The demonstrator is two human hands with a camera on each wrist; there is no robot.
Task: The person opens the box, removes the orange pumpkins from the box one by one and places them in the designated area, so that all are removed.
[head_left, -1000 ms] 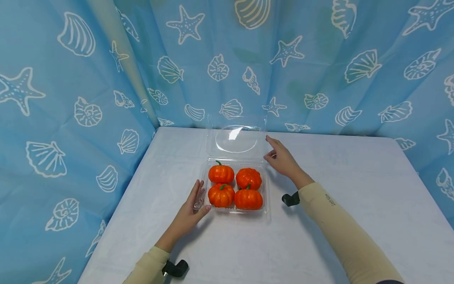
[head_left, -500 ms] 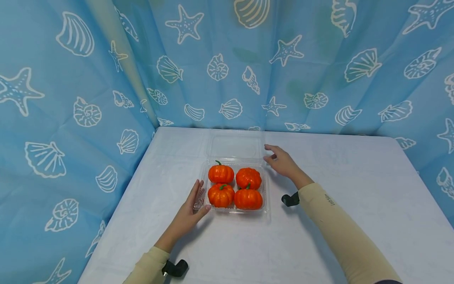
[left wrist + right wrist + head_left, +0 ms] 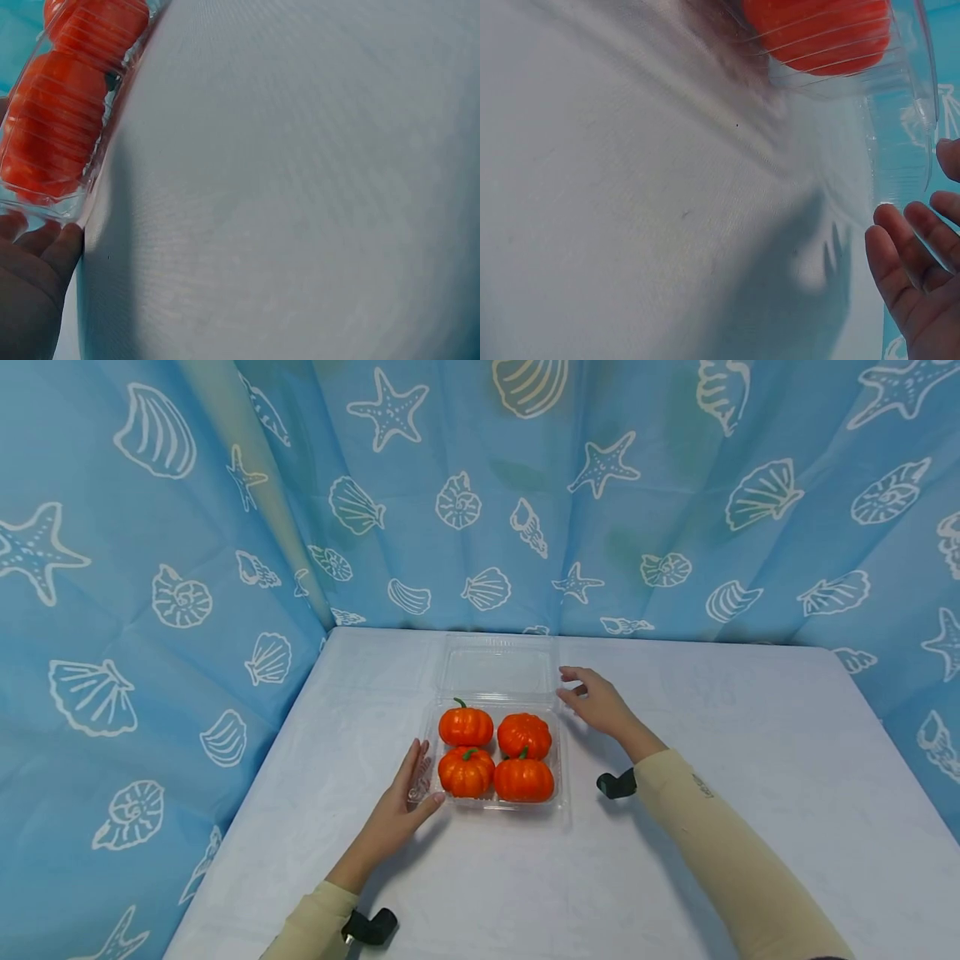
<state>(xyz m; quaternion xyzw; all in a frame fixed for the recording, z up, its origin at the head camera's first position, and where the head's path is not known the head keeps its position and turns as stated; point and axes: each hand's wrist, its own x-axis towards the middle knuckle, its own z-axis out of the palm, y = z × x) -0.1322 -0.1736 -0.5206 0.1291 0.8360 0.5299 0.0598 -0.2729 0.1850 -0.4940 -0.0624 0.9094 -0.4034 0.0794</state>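
Head view, tray (image 3: 495,807): sits on the white table (image 3: 592,885) between both hands, bearing four orange pumpkins (image 3: 467,773) in two rows of two.
Head view, lid (image 3: 497,670): lies folded back beyond the tray's far edge, away from the person; cannot tell whether touching the table.
Head view, long axis: runs straight away from the person, through tray and lid together.
Head view, left hand (image 3: 397,817): spread, with thumb held well away from fingers, around the tray's near left corner; well apart from the lid.
Head view, right hand (image 3: 597,700): loosely bent, holding nothing, just right of the lid; clearly the nearer hand to it.
Head view, pivotal relation: judged to be lid to right hand, lying directly left of the fingertips.
Left wrist view, left hand: reaches with fingertips to the tray's end, seemingly touching; cannot tell how firmly.
Left wrist view, tray: shows at upper left, beyond the fingertips.
Right wrist view, right hand: turned palm into view, fingers slightly parted, gripping nothing; cannot tell whether touching the lid.
Right wrist view, tray: appears above the hand, with orange visible through ribbed plastic.
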